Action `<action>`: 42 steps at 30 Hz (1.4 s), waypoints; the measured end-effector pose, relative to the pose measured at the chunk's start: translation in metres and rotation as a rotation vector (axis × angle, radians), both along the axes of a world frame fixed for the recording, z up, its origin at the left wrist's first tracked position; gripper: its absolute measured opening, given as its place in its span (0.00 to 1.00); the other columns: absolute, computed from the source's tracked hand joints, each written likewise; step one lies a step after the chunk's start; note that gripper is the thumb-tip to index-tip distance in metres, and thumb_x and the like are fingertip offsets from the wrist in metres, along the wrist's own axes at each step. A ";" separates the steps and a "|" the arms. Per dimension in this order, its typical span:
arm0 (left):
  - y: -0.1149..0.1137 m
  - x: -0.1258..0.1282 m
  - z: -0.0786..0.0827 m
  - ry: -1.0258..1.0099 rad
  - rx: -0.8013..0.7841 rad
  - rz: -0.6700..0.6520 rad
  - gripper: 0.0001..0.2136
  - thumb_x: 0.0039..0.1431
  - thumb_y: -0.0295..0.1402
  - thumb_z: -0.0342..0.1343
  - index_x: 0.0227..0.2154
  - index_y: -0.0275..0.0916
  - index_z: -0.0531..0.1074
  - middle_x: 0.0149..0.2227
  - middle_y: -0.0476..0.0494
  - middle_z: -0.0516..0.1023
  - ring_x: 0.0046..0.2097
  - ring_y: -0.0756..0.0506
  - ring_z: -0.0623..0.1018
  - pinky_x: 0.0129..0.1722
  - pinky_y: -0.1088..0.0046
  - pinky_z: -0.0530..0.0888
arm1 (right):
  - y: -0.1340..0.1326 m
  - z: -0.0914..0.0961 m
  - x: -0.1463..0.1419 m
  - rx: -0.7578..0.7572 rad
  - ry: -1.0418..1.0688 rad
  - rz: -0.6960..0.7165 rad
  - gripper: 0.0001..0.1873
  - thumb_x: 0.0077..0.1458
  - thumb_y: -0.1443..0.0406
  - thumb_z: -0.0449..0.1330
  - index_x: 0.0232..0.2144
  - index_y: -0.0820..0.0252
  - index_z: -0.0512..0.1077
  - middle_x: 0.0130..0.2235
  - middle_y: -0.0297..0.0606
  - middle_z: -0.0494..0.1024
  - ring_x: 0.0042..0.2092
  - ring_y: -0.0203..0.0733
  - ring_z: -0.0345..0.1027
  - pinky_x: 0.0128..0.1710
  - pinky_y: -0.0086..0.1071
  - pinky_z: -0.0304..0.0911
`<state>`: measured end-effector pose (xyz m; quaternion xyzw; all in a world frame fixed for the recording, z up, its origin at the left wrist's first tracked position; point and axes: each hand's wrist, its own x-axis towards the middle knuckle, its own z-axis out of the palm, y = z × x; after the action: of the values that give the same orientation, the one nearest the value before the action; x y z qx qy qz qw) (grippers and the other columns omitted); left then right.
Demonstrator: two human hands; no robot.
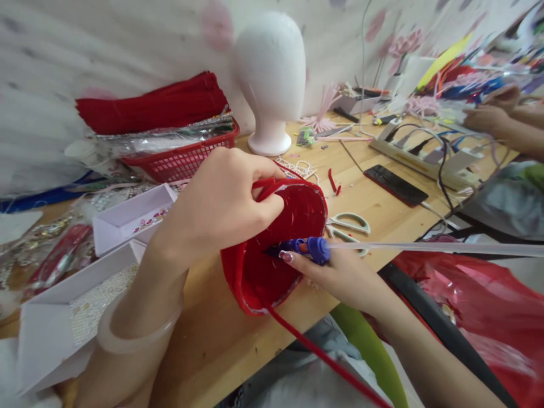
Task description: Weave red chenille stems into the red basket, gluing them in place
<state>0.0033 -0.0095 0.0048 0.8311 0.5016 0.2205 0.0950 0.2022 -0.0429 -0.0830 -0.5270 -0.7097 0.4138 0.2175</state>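
Observation:
A red fabric hat (293,221) is tilted with its hollow inside facing me, grey-white glue lines along its edge. My left hand (229,204) is closed on its upper left rim, thumb inside and fingers behind. Closed around a small blue glue gun (314,250) is my right hand (335,275), at the hat's lower right. The gun's dark nozzle points left into the hat. From its back end a long clear glue stick (425,247) runs off to the right. A narrow red strip (314,345) trails from the hat's lower edge toward me.
Behind the hat stands a white mannequin head (272,79). Scissors (351,222), a phone (395,185) and a power strip (425,156) lie to the right. White boxes (38,317) of beads and a red basket (187,161) are at left. Another person's hands (497,116) are far right.

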 end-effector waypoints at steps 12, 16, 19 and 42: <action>0.013 -0.005 -0.002 -0.115 -0.065 -0.041 0.14 0.63 0.42 0.52 0.35 0.39 0.79 0.32 0.47 0.81 0.32 0.49 0.75 0.32 0.74 0.66 | 0.038 -0.016 -0.015 0.083 -0.006 -0.014 0.21 0.59 0.47 0.56 0.35 0.57 0.74 0.37 0.38 0.81 0.39 0.47 0.73 0.41 0.39 0.66; 0.013 -0.003 -0.001 -0.075 -0.046 -0.029 0.19 0.67 0.36 0.44 0.25 0.37 0.74 0.26 0.48 0.76 0.27 0.51 0.69 0.29 0.73 0.63 | 0.031 -0.012 -0.009 0.054 -0.110 -0.005 0.24 0.58 0.44 0.54 0.32 0.57 0.75 0.34 0.40 0.81 0.37 0.48 0.72 0.40 0.40 0.66; 0.012 -0.002 -0.001 -0.050 -0.039 -0.020 0.18 0.67 0.34 0.43 0.25 0.37 0.72 0.25 0.49 0.73 0.26 0.51 0.68 0.30 0.72 0.61 | 0.028 -0.012 -0.007 0.057 -0.140 -0.022 0.25 0.58 0.43 0.54 0.33 0.57 0.76 0.34 0.39 0.80 0.36 0.47 0.72 0.39 0.39 0.65; 0.009 0.003 -0.002 -0.007 -0.037 0.000 0.17 0.67 0.36 0.42 0.26 0.37 0.69 0.25 0.49 0.70 0.30 0.49 0.69 0.33 0.73 0.62 | 0.025 -0.015 -0.008 0.106 -0.167 -0.009 0.22 0.60 0.46 0.55 0.32 0.56 0.75 0.34 0.39 0.81 0.37 0.47 0.73 0.39 0.37 0.64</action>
<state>0.0065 -0.0005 0.0024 0.8284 0.5054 0.2141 0.1119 0.1944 -0.0176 -0.0979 -0.5507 -0.7438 0.3294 0.1872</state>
